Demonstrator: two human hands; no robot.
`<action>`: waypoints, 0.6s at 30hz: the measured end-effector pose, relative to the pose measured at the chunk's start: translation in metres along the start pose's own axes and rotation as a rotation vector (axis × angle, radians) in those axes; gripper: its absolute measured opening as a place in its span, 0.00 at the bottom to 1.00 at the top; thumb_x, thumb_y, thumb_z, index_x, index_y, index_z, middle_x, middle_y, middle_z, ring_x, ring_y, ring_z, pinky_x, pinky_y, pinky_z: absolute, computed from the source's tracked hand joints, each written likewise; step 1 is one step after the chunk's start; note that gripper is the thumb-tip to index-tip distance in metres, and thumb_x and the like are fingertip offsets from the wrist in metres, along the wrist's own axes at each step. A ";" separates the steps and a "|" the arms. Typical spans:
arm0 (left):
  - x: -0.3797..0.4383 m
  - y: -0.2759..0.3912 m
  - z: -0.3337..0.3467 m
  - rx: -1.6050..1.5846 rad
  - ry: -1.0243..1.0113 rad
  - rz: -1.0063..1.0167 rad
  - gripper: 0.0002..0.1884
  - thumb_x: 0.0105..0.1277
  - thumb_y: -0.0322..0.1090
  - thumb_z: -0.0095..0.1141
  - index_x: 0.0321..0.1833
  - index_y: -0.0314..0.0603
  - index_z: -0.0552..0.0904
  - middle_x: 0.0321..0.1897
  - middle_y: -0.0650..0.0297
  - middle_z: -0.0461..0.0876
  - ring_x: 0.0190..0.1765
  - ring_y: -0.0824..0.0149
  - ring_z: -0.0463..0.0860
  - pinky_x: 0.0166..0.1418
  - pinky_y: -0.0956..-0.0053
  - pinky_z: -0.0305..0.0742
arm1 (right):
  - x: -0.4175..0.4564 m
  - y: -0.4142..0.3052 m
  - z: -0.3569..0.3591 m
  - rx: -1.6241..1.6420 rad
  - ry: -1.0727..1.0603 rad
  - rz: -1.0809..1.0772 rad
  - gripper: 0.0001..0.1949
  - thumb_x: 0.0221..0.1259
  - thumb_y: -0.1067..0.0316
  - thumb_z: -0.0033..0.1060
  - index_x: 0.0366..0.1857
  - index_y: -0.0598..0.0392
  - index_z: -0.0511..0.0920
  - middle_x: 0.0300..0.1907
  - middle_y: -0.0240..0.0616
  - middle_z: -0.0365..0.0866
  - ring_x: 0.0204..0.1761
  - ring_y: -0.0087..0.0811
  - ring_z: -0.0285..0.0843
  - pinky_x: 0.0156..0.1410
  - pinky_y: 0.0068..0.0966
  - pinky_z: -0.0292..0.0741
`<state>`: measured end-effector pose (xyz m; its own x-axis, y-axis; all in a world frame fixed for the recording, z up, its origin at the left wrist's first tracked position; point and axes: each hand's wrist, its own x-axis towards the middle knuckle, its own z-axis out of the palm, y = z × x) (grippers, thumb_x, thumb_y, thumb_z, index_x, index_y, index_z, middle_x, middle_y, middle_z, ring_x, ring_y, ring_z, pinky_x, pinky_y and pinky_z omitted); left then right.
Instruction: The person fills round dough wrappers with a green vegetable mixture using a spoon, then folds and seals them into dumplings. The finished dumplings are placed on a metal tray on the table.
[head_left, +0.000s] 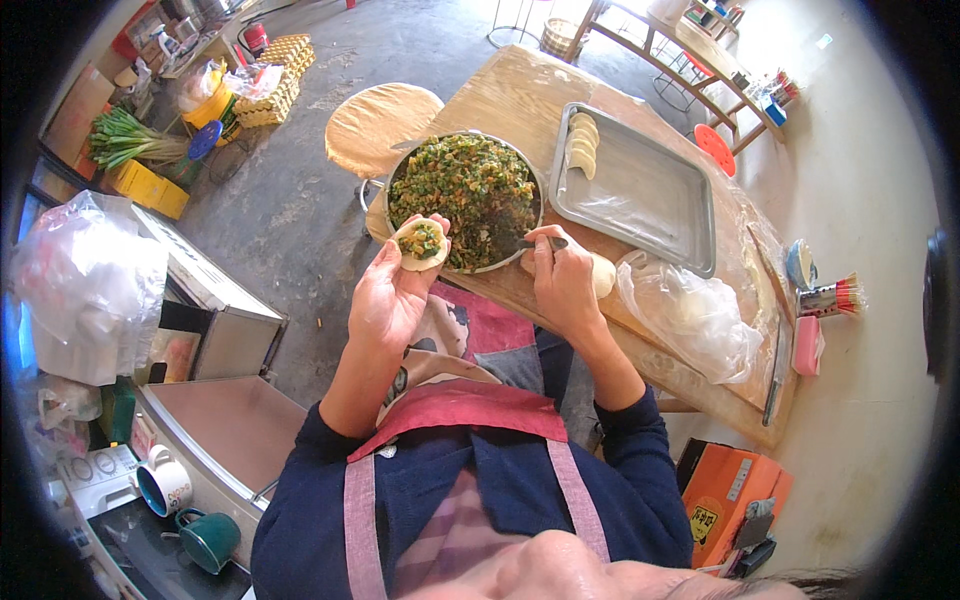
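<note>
A round dough wrapper (417, 264) lies in my left hand (390, 296), topped with a small heap of chopped green and orange filling (421, 241). My right hand (564, 285) grips the dark handle of a utensil (555, 244); its working end reaches into the filling, and its exact kind is unclear. Directly ahead, a large round metal bowl (541, 196) is full of the chopped filling mix (465, 187). Both hands are at the bowl's near side. Pale dough (603, 276) rests on the wooden table, partly hidden behind my right hand.
A metal tray (637, 199) with several folded dumplings (583, 144) sits right of the bowl. Nearer lies a clear plastic bag (701, 326). A long knife (776, 375) lies near the table's right end. A round stool (375, 131) stands left; mugs (210, 541) are at lower left.
</note>
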<state>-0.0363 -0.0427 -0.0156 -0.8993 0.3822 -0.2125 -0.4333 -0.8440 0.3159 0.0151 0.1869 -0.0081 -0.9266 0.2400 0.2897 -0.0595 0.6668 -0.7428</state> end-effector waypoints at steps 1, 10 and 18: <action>-0.001 0.001 0.000 -0.005 0.011 -0.002 0.23 0.88 0.37 0.30 0.73 0.22 0.66 0.72 0.37 0.71 0.76 0.42 0.72 0.81 0.48 0.70 | 0.000 0.000 0.004 0.061 -0.019 0.069 0.11 0.79 0.69 0.50 0.43 0.62 0.83 0.31 0.49 0.87 0.31 0.44 0.86 0.41 0.38 0.80; -0.001 0.004 -0.006 -0.068 -0.006 -0.073 0.25 0.88 0.41 0.31 0.74 0.24 0.65 0.73 0.38 0.70 0.77 0.41 0.71 0.82 0.48 0.68 | 0.001 0.015 0.002 0.484 0.059 0.292 0.13 0.82 0.65 0.47 0.44 0.60 0.83 0.26 0.33 0.84 0.24 0.18 0.76 0.30 0.21 0.73; 0.006 -0.016 -0.003 -0.025 -0.026 -0.096 0.26 0.88 0.42 0.32 0.73 0.22 0.66 0.71 0.38 0.73 0.75 0.42 0.73 0.81 0.48 0.70 | 0.006 0.019 -0.010 0.760 0.130 0.324 0.13 0.83 0.63 0.49 0.45 0.60 0.83 0.28 0.34 0.84 0.24 0.17 0.76 0.28 0.19 0.72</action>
<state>-0.0348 -0.0283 -0.0242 -0.8552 0.4710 -0.2161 -0.5161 -0.8122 0.2721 0.0122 0.2080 -0.0143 -0.8933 0.4488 0.0246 -0.0752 -0.0953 -0.9926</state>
